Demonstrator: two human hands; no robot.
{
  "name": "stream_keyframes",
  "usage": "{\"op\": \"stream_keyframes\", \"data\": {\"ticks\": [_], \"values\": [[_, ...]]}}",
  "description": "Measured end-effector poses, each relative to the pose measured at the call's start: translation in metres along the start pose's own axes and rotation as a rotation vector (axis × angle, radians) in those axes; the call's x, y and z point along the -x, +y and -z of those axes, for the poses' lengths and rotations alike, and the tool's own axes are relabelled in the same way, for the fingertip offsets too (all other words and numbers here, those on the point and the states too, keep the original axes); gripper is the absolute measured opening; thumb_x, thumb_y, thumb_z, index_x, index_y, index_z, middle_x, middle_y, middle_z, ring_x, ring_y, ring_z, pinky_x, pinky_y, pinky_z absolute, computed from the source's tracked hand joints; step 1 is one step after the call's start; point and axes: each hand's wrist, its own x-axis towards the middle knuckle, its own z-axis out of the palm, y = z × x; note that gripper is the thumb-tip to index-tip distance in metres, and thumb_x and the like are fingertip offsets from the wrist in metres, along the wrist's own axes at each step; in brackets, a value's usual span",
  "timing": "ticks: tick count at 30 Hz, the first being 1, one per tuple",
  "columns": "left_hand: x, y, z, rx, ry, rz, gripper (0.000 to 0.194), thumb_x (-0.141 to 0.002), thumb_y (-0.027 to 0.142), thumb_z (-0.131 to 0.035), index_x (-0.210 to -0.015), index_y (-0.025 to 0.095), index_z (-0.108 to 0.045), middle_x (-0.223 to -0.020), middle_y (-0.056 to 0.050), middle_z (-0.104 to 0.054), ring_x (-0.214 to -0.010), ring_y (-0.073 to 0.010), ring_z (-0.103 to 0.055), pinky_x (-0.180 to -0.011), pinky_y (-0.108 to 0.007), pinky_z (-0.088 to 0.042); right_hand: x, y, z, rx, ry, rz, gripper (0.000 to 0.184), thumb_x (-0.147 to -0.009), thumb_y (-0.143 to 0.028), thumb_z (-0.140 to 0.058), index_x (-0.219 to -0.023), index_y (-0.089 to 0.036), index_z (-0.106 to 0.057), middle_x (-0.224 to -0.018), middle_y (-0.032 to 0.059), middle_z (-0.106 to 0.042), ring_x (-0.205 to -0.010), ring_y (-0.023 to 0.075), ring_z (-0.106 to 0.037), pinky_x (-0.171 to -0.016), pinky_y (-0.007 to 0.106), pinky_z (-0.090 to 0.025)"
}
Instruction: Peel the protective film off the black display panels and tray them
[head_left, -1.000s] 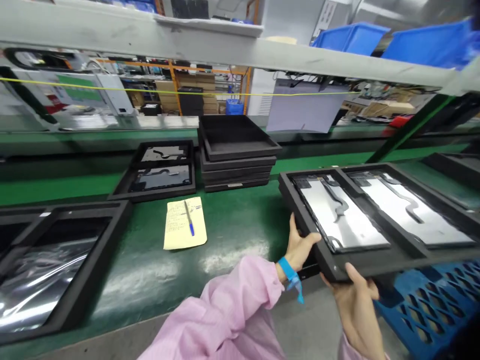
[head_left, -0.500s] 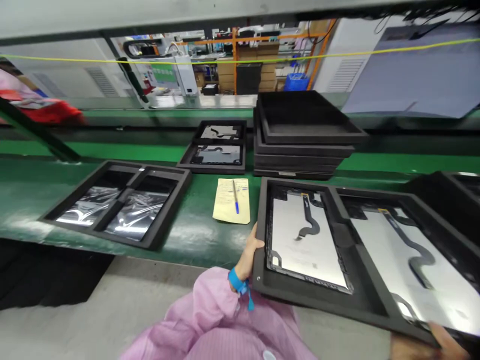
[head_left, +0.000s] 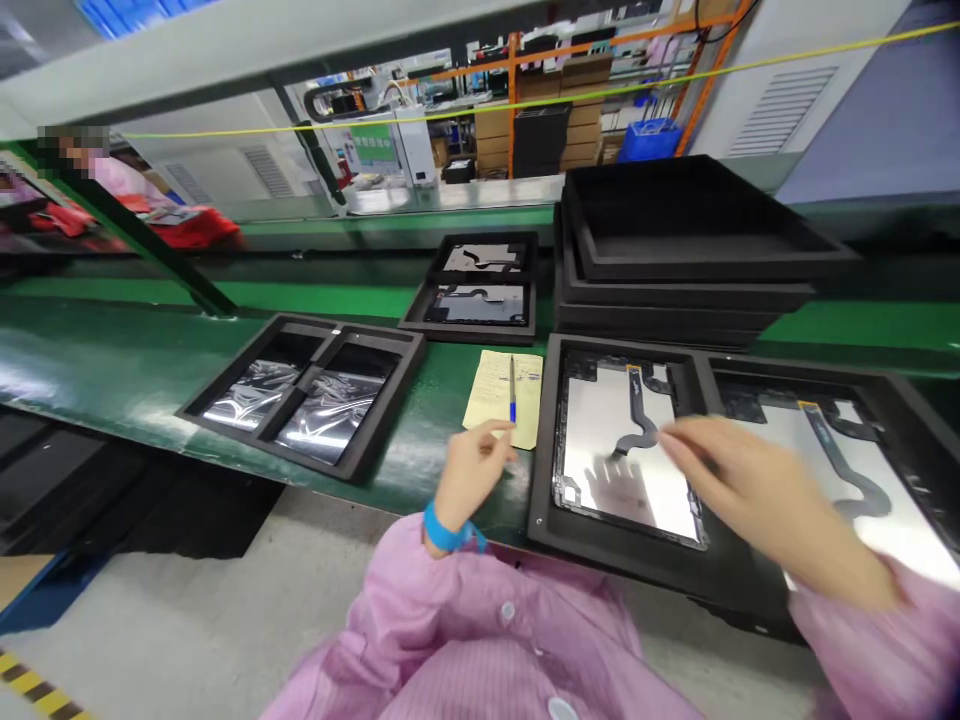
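Observation:
My left hand (head_left: 476, 472) hovers over the green bench beside a yellow note sheet (head_left: 486, 395), fingers loosely bent and apart, holding nothing. A pen with a blue cap (head_left: 513, 392) lies on the sheet. Slightly blurred, my right hand (head_left: 750, 490) reaches leftward above a black two-compartment foam tray (head_left: 541, 500), fingers stretched out with nothing seen in them. In its left compartment is a silver-backed display panel (head_left: 600, 420) with a dark flex cable (head_left: 636, 415); my fingertips appear close to this cable. A second panel (head_left: 780, 440) occupies the right compartment, partly hidden by my right hand.
At left sits a foam tray (head_left: 360, 470) with two film-covered dark panels. Behind the sheet is another tray (head_left: 534, 285) with two panels. Stacked black trays (head_left: 697, 270) stand at the back right. A green post (head_left: 161, 250) rises at left; a person (head_left: 127, 185) is beyond it.
Both hands have let go of the right-hand tray, which now rests on the bench. My left hand has moved beside the note sheet; my right hand has come over the tray. The view has shifted.

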Motion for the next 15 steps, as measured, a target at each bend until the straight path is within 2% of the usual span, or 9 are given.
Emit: {"op": "stream_keyframes", "data": {"ticks": [2,3,4,6,8,10,13,15], "values": [[-0.003,-0.019,0.036,-0.123,0.233,0.016,0.032,-0.084,0.030,-0.050,-0.110,0.019,-0.065,-0.107,-0.009,-0.068,-0.103,-0.0221,-0.062,-0.094,-0.035,-0.045,-0.052,0.003,-0.020,0.030,-0.071,0.121,0.038,-0.096,-0.040,-0.034,-0.094,-0.017,-0.064,-0.103,0.0084,-0.063,-0.095,0.0223,-0.058,-0.082,0.038,-0.048],[-0.004,-0.032,0.052,-0.195,0.371,0.047,0.035,-0.084,0.027,-0.050,-0.115,0.017,-0.062,-0.122,-0.012,-0.061,-0.120,-0.0260,-0.052,-0.104,-0.040,-0.037,-0.075,0.006,-0.031,0.051,-0.091,0.144,0.035,-0.094,-0.038,-0.037,-0.096,-0.016,-0.065,-0.107,0.0101,-0.062,-0.099,0.0249,-0.056,-0.082,0.040,-0.047],[-0.005,-0.046,0.067,-0.263,0.493,0.094,0.039,-0.083,0.025,-0.051,-0.119,0.015,-0.059,-0.131,-0.016,-0.053,-0.130,-0.0303,-0.041,-0.108,-0.046,-0.029,-0.095,0.011,-0.042,0.069,-0.095,0.144,0.035,-0.091,-0.035,-0.038,-0.099,-0.015,-0.065,-0.112,0.0119,-0.060,-0.102,0.0271,-0.055,-0.083,0.042,-0.045],[-0.006,-0.073,0.088,-0.372,0.636,0.193,0.042,-0.081,0.023,-0.051,-0.121,0.012,-0.057,-0.128,-0.020,-0.051,-0.130,-0.0368,-0.037,-0.106,-0.055,-0.025,-0.124,0.022,-0.060,0.103,-0.092,0.100,0.038,-0.088,-0.032,-0.037,-0.105,-0.011,-0.063,-0.115,0.0171,-0.058,-0.103,0.0311,-0.053,-0.080,0.045,-0.044],[-0.007,-0.095,0.095,-0.450,0.673,0.259,0.039,-0.081,0.021,-0.052,-0.119,0.011,-0.059,-0.115,-0.020,-0.057,-0.119,-0.0384,-0.045,-0.100,-0.057,-0.030,-0.139,0.035,-0.073,0.122,-0.093,0.035,0.042,-0.088,-0.033,-0.035,-0.107,-0.007,-0.061,-0.111,0.0207,-0.057,-0.099,0.0337,-0.053,-0.076,0.045,-0.042],[-0.007,-0.106,0.092,-0.504,0.662,0.276,0.036,-0.082,0.020,-0.051,-0.115,0.011,-0.062,-0.106,-0.019,-0.060,-0.111,-0.0373,-0.050,-0.096,-0.056,-0.033,-0.142,0.043,-0.081,0.118,-0.111,-0.016,0.043,-0.088,-0.036,-0.036,-0.106,-0.006,-0.060,-0.107,0.0209,-0.058,-0.097,0.0344,-0.052,-0.076,0.043,-0.040],[-0.007,-0.108,0.075,-0.532,0.621,0.237,0.034,-0.084,0.021,-0.050,-0.112,0.009,-0.063,-0.104,-0.019,-0.060,-0.107,-0.0353,-0.052,-0.093,-0.051,-0.037,-0.142,0.042,-0.086,0.065,-0.177,-0.051,0.040,-0.092,-0.042,-0.040,-0.105,-0.009,-0.060,-0.103,0.0167,-0.060,-0.096,0.0312,-0.054,-0.079,0.039,-0.038],[-0.005,-0.103,0.060,-0.511,0.579,0.189,0.033,-0.083,0.023,-0.052,-0.111,0.011,-0.064,-0.103,-0.018,-0.061,-0.105,-0.0332,-0.054,-0.092,-0.047,-0.040,-0.144,0.038,-0.083,0.013,-0.237,-0.077,0.038,-0.093,-0.045,-0.042,-0.096,-0.013,-0.062,-0.100,0.0134,-0.062,-0.095,0.0280,-0.056,-0.079,0.036,-0.038]]}}
